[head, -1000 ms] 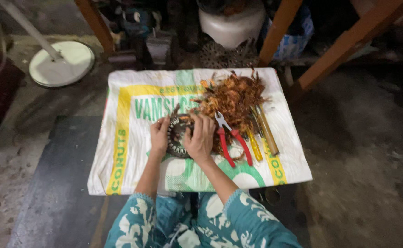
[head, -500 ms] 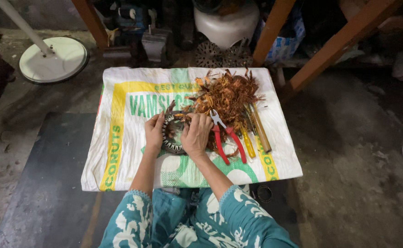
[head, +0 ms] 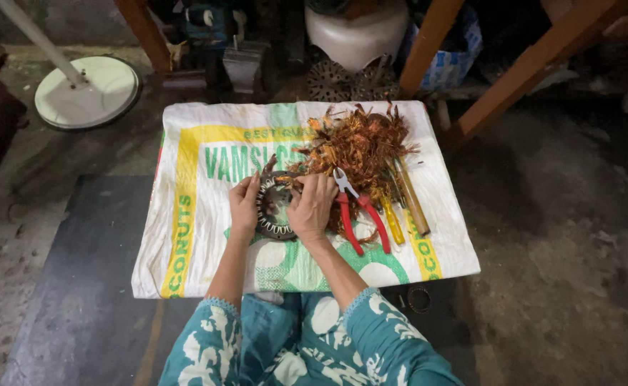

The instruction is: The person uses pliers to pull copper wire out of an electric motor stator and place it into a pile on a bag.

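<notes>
Centrally on a white woven sack (head: pixel 185 236), spread flat on the floor, a dark ring-shaped motor stator (head: pixel 275 209) is seen lying flat, its rim lined with pale slots. The stator is gripped at its left edge by the left hand (head: pixel 243 207), fingers curled together over the rim. Its right side is covered by the right hand (head: pixel 312 207), whose fingers are bent down onto the ring; whether a strand is pinched beneath them cannot be told.

Just beyond the stator, touching its far edge, a heap of tangled copper winding wire (head: pixel 357 146) is piled. Beside the right hand, red-handled pliers (head: pixel 357 214) are laid with the jaws pointing away from the person. Next to these a yellow-handled screwdriver (head: pixel 393 221) and a wooden-handled tool (head: pixel 410 196) are placed side by side. Patterned teal sleeves (head: pixel 307 343) are seen at the bottom edge.

Judging from this hold, the work would be done well if the ring were kept pressed flat by the left hand while the right-hand fingers were worked along the slots, and the pliers kept within reach for stubborn strands. Sharp wire ends should be minded.

Farther off, a white round fan base (head: pixel 85 93) and orange wooden legs (head: pixel 428 50) are seen.
</notes>
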